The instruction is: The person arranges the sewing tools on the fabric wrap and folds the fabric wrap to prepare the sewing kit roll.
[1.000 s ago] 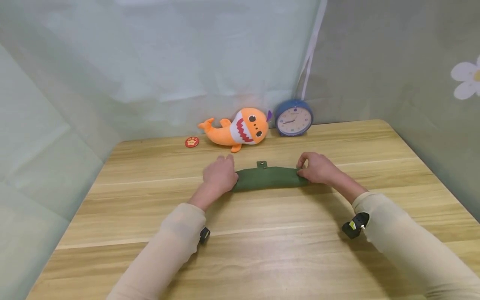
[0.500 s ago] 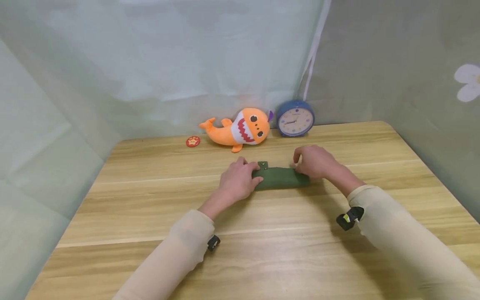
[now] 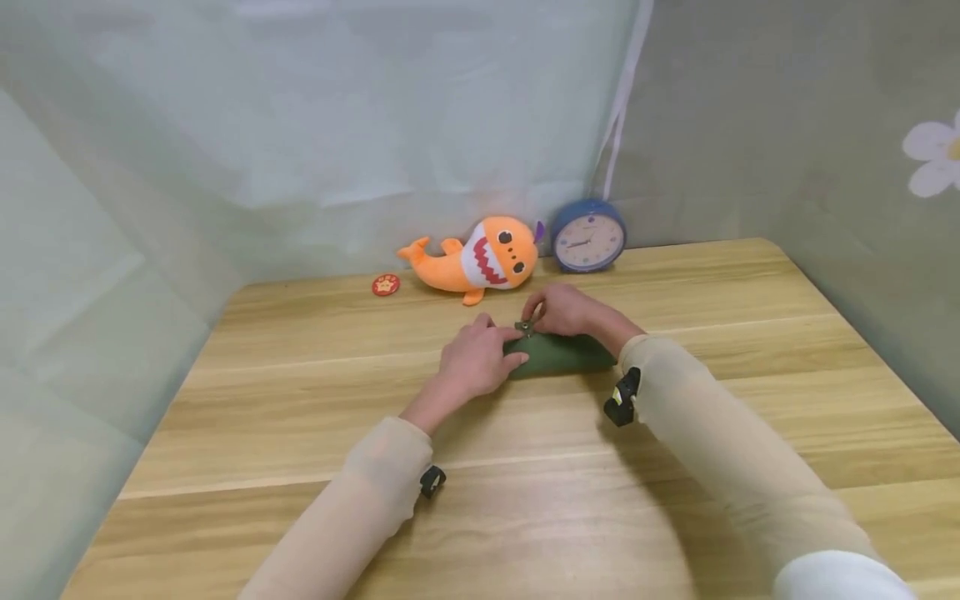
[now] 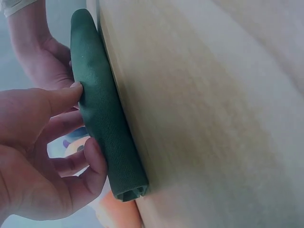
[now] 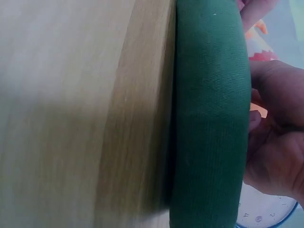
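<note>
A long, narrow green fabric pouch (image 3: 566, 353) lies on the wooden table, its left end covered by my left hand (image 3: 477, 358) in the head view. The left thumb (image 4: 69, 95) and curled fingers hold it, and its folded end shows in the left wrist view. At the far edge, a small tab with a metal snap (image 3: 524, 328) stands up. My right hand (image 3: 564, 310) reaches over the pouch and pinches this tab between thumb and forefinger. From the right wrist view, the pouch (image 5: 209, 114) hides part of the right fingertips.
Behind the hands, an orange plush shark (image 3: 476, 260) lies near the table's back edge. A blue alarm clock (image 3: 588, 236) stands to its right, and a round red badge with a star (image 3: 386, 285) lies to its left. Cloth hangs behind the table (image 3: 300, 467).
My left hand moved right along the pouch, from its left end to beside the tab. The right hand left the pouch's right end and moved left to the snap tab.
</note>
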{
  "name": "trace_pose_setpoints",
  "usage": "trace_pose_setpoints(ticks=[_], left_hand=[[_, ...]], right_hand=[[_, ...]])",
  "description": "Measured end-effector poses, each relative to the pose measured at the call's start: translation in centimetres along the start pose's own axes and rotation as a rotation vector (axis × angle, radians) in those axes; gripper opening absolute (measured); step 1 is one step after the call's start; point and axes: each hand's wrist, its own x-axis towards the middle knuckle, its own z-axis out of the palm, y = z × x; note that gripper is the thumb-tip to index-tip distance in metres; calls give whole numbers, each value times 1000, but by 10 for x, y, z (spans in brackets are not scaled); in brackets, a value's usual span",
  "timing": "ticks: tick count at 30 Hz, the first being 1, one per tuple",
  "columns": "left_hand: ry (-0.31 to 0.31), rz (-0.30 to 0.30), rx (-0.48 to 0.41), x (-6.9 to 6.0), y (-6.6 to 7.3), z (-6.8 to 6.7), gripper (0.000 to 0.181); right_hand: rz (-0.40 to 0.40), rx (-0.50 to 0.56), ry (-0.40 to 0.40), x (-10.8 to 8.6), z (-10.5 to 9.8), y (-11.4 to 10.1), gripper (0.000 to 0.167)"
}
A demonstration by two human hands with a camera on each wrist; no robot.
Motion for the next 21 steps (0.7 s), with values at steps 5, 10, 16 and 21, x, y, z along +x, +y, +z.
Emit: trace_pose_setpoints(ticks=[5,10,16,21], left_hand=[[-22,-4,11,1,0,-1,48],[-32,-18,26,4,1,-7,49],[-60,-12,12,6,2,-8,48],[-67,-24,10,6,3,-4,46]], right_hand=[[-10,45,40,1,4,1,11],[-22,122,122,-4,1,-3,10],[-32,136,134,-14,-2,-5,17],[-73,77,131,-23,-2,-7,18]])
